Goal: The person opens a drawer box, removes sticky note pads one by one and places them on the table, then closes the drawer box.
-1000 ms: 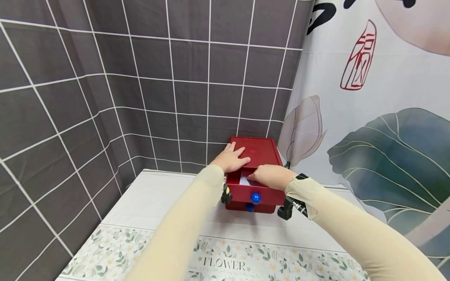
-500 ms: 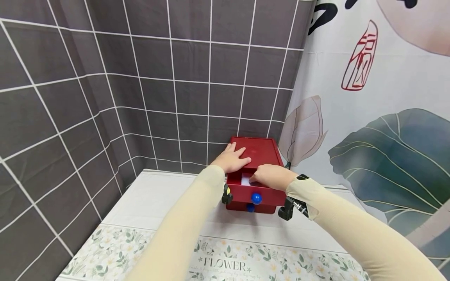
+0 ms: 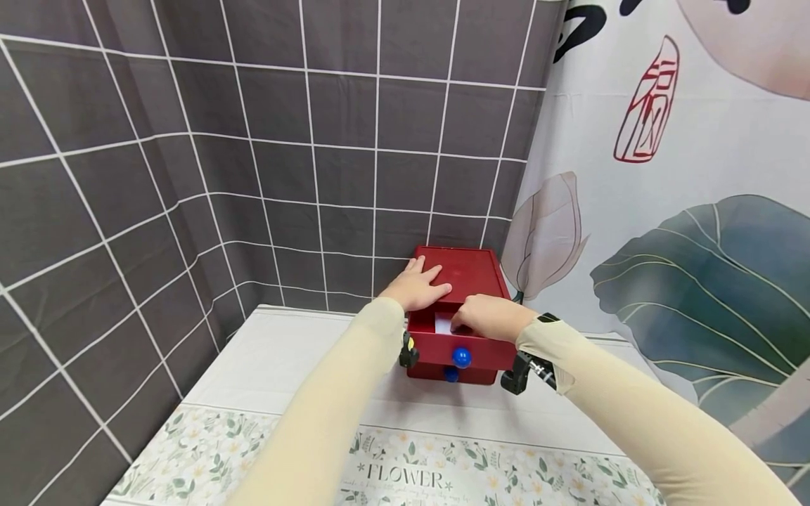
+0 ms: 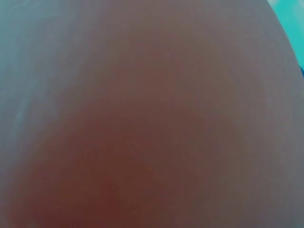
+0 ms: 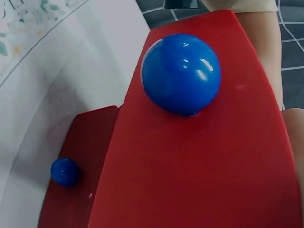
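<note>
Left hand (image 3: pixel 414 286), fingers apart, lay on the red box (image 3: pixel 471 270); right hand (image 3: pixel 492 317), finger closure hidden, was inside the open upper drawer (image 3: pixel 430 346) at a white item (image 3: pixel 442 322), seemingly handling contents; next move likely called for clearing the near rim.

You wear long, plain cream sleeves, the left one (image 3: pixel 329 393) smooth along the forearm, the right one (image 3: pixel 652 414) creased at its loose cuff. A black wrist camera (image 3: pixel 408 354) on your left shows a small yellow spot, perhaps a sticker. Your right has a black strap (image 3: pixel 545 318), a blocky black mount (image 3: pixel 515 375) and a silvery ribbed piece (image 3: pixel 541 370).
</note>
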`<state>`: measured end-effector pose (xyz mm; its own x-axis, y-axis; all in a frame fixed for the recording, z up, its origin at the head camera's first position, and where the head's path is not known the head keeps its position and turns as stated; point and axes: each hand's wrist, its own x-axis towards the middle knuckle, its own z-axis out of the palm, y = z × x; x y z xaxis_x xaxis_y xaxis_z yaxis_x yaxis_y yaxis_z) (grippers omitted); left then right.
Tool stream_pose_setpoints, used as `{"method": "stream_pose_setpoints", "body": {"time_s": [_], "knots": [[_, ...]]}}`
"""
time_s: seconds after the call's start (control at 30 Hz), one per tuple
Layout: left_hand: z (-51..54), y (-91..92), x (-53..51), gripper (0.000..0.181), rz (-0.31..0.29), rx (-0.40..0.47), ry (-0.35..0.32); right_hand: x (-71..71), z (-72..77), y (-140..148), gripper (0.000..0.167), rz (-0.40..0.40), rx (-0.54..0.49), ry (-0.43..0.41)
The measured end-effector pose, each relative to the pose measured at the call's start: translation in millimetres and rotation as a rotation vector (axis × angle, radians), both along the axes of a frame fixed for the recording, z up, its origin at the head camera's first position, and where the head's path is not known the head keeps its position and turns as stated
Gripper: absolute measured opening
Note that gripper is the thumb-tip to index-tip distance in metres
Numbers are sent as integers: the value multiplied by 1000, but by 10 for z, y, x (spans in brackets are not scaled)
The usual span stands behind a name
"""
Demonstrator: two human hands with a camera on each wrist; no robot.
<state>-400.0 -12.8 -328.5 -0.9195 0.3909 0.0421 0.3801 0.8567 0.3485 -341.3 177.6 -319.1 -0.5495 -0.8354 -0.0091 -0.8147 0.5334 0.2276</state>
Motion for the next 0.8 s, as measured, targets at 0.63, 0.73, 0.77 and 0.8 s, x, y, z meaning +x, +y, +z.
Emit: {"method": "stream_pose_setpoints", "body": {"time_s": [0.63,0.73,0.77,0.8], "knots": [[0,12,-20,71,17,11,-10,-22,182,117,8,0,-210,-168],[-2,10,-18,70,19,14,-9,-15,192,153,8,-8,-241,-153],[-7,10,-20,70,19,9,-10,-12,193,165,8,-6,-250,-146],[-13,10,-21,70,20,7,-11,-8,192,178,9,-3,-258,-138]]}}
